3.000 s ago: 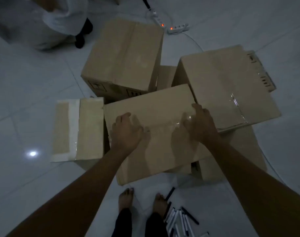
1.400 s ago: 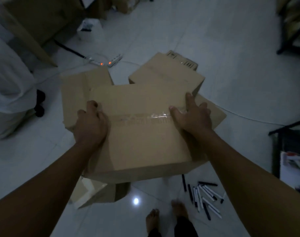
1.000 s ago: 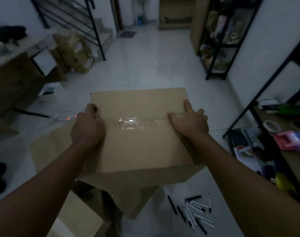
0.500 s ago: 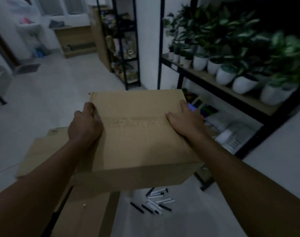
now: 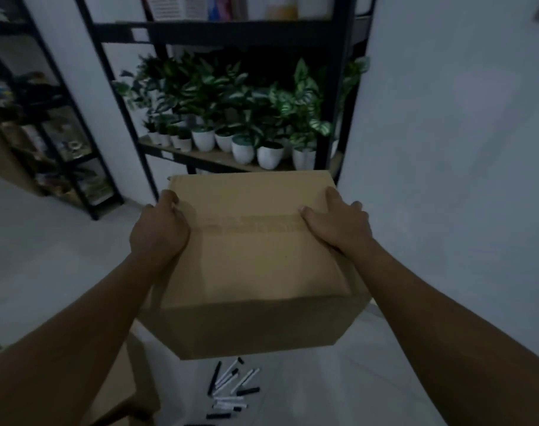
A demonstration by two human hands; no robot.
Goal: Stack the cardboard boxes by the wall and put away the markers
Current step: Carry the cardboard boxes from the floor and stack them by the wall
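I carry a taped brown cardboard box (image 5: 255,265) in front of me, lifted off the floor. My left hand (image 5: 159,232) grips its left top edge, fingers curled down the side. My right hand (image 5: 338,227) grips its right top edge with the thumb on the lid. Several black and white markers (image 5: 231,392) lie scattered on the white floor below the box. Part of another cardboard box (image 5: 120,392) shows at the bottom left.
A black metal shelf (image 5: 231,35) with several potted plants in white pots (image 5: 269,155) stands straight ahead. A bare white wall (image 5: 461,149) fills the right side. Another dark shelving unit (image 5: 47,142) stands at the left on the white floor.
I have lifted the box off the pile and turned right with it. The view swung from the boxes on the floor to the plant shelf and the white wall.
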